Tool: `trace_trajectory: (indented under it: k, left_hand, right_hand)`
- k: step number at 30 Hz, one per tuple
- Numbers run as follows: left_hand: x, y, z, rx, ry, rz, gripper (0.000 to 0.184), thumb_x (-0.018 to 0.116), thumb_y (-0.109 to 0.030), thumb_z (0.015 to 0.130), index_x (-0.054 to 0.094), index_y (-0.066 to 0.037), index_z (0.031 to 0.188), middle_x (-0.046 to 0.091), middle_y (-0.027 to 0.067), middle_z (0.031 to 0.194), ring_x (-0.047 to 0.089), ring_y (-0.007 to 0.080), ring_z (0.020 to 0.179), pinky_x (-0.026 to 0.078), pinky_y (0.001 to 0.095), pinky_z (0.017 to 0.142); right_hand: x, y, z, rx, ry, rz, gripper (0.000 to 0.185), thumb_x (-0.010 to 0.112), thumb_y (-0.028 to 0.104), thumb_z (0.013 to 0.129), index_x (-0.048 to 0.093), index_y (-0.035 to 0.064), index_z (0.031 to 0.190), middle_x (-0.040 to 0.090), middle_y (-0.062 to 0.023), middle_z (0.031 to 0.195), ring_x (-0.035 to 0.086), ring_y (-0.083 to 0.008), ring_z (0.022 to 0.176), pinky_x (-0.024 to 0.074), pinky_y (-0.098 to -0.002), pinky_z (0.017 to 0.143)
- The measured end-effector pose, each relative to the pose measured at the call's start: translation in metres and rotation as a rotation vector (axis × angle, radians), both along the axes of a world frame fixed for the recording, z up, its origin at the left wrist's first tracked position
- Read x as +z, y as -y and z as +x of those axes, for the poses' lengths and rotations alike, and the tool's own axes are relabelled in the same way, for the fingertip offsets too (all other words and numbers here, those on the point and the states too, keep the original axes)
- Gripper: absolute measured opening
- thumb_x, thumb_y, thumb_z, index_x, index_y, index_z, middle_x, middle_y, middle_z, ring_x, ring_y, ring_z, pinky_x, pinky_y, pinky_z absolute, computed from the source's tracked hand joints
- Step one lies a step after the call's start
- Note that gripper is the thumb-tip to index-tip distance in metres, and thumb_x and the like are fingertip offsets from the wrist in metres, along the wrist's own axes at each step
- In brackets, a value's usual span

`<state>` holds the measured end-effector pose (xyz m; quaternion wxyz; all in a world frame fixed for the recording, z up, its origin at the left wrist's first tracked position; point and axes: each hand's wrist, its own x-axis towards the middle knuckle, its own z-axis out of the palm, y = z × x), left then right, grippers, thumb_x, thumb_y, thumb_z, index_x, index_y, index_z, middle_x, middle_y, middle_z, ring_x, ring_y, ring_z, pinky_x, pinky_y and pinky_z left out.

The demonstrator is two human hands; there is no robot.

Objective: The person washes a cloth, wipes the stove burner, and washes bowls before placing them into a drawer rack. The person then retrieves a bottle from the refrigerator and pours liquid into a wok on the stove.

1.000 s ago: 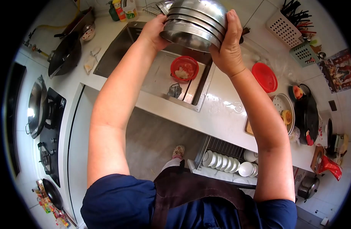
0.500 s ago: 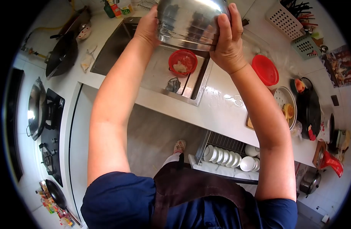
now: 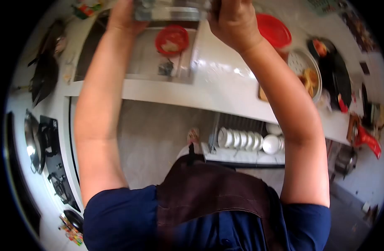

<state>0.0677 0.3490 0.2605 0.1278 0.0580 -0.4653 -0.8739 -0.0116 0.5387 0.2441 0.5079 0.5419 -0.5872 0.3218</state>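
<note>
At the top edge, a shiny stainless steel pot [image 3: 171,13] is held up between my two hands, blurred and mostly cut off by the frame. My left hand [image 3: 127,19] grips its left side. On the right side, my right hand [image 3: 233,25] is closed on it, with the fingertips partly out of view. Below the pot, a red basket [image 3: 172,40] with something pale in it sits in the sink area [image 3: 144,62]. A dark crumpled piece [image 3: 166,67] lies just below that basket.
Right of the sink are a red round lid or tray [image 3: 274,31] and a perforated steamer tray [image 3: 298,62] with yellowish food. Below the counter edge [image 3: 192,98], an open drawer [image 3: 242,154] juts out with white dishes [image 3: 238,139]. A gas stove [image 3: 54,154] stands at left.
My view has shifted, so the counter and sink appear higher and more to the left. The pot and both hands have moved up toward the top edge, and less of the pot shows.
</note>
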Motion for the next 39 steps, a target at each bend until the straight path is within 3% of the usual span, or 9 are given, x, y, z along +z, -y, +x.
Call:
trace_trajectory:
  k: [5, 9, 12, 19, 24, 28, 32, 35, 39]
  left_hand:
    - [-0.011, -0.102, 0.041, 0.043, 0.088, -0.147, 0.035, 0.042, -0.032, 0.096, 0.052, -0.009, 0.121, 0.062, 0.0107, 0.108, 0.062, 0.0228, 0.094, 0.052, 0.0352, 0.082]
    - [-0.033, -0.177, 0.083, -0.054, 0.254, -0.389, 0.016, 0.047, -0.023, 0.095, 0.054, -0.009, 0.099, 0.054, 0.002, 0.078, 0.052, 0.0098, 0.061, 0.044, 0.0225, 0.051]
    - [-0.062, -0.245, 0.121, -0.251, 0.308, -0.169, 0.018, 0.045, -0.019, 0.096, 0.051, -0.003, 0.102, 0.057, 0.0057, 0.093, 0.059, 0.0138, 0.076, 0.051, 0.0255, 0.061]
    - [-0.184, -0.336, 0.217, -0.685, 0.415, -0.52, 0.022, 0.042, -0.011, 0.096, 0.049, 0.002, 0.112, 0.057, 0.0081, 0.109, 0.06, 0.0176, 0.1, 0.053, 0.03, 0.08]
    - [-0.219, -0.374, 0.216, -0.588, 0.147, -1.148, 0.016, 0.053, -0.009, 0.088, 0.059, -0.002, 0.102, 0.061, 0.0196, 0.097, 0.058, 0.0387, 0.091, 0.048, 0.0376, 0.078]
    - [-0.273, -0.383, 0.206, -0.653, 0.12, -1.331, 0.017, 0.05, -0.009, 0.091, 0.057, 0.0, 0.104, 0.062, 0.0181, 0.094, 0.063, 0.0324, 0.086, 0.049, 0.0339, 0.074]
    - [-0.325, -0.384, 0.181, -0.71, 0.779, -0.544, 0.02, 0.04, -0.01, 0.097, 0.049, 0.0, 0.111, 0.059, 0.0119, 0.105, 0.064, 0.0207, 0.085, 0.052, 0.029, 0.074]
    - [-0.337, -0.377, 0.16, -0.428, 0.973, -0.093, 0.021, 0.041, -0.012, 0.095, 0.047, -0.004, 0.113, 0.059, 0.0134, 0.104, 0.064, 0.0267, 0.083, 0.052, 0.0341, 0.07]
    - [-0.367, -0.369, 0.151, -0.231, 1.052, 0.08, 0.019, 0.043, -0.013, 0.095, 0.047, -0.008, 0.113, 0.058, 0.0121, 0.101, 0.06, 0.0303, 0.081, 0.05, 0.0418, 0.073]
  right_hand:
    - [-0.035, -0.103, 0.073, 0.679, 1.086, -0.198, 0.077, 0.046, -0.009, 0.078, 0.013, 0.0079, 0.145, 0.021, -0.0201, 0.145, 0.033, -0.0429, 0.127, 0.0301, -0.0371, 0.106]
    - [-0.054, -0.212, 0.134, -0.136, 0.884, 0.097, 0.08, 0.054, 0.002, 0.084, 0.003, 0.0, 0.145, 0.021, -0.0161, 0.147, 0.03, -0.0262, 0.132, 0.0254, -0.037, 0.109]
    - [-0.085, -0.281, 0.2, -0.032, 1.299, -0.086, 0.08, 0.049, -0.003, 0.084, -0.004, 0.0012, 0.145, 0.024, -0.0213, 0.145, 0.032, -0.0299, 0.132, 0.0239, -0.0398, 0.11]
    - [-0.171, -0.434, 0.326, 0.211, 2.341, -0.634, 0.087, 0.057, -0.003, 0.073, 0.011, 0.0045, 0.146, 0.05, -0.0095, 0.123, 0.048, -0.0201, 0.113, 0.0326, -0.0323, 0.101]
    - [-0.2, -0.479, 0.356, 0.444, 2.589, -0.998, 0.049, 0.063, 0.002, 0.075, 0.049, -0.0007, 0.122, 0.059, -0.011, 0.111, 0.06, -0.0218, 0.1, 0.0497, -0.0354, 0.089]
    - [-0.211, -0.505, 0.356, 0.44, 2.516, -1.043, 0.047, 0.064, 0.003, 0.076, 0.049, -0.002, 0.12, 0.061, -0.0098, 0.105, 0.061, -0.0204, 0.096, 0.05, -0.034, 0.086]
    - [-0.212, -0.538, 0.36, 0.36, 2.458, -1.127, 0.041, 0.064, 0.003, 0.076, 0.053, -0.0019, 0.115, 0.062, -0.0093, 0.102, 0.061, -0.0204, 0.096, 0.0499, -0.0342, 0.086]
    - [-0.199, -0.554, 0.36, 0.225, 2.374, -1.213, 0.045, 0.064, 0.004, 0.075, 0.05, -0.0014, 0.118, 0.06, -0.01, 0.105, 0.061, -0.0214, 0.097, 0.0491, -0.0357, 0.088]
    - [-0.206, -0.579, 0.373, 0.141, 2.291, -1.29, 0.047, 0.065, 0.006, 0.073, 0.05, -0.0003, 0.117, 0.059, -0.0104, 0.105, 0.061, -0.0235, 0.096, 0.05, -0.0366, 0.085]
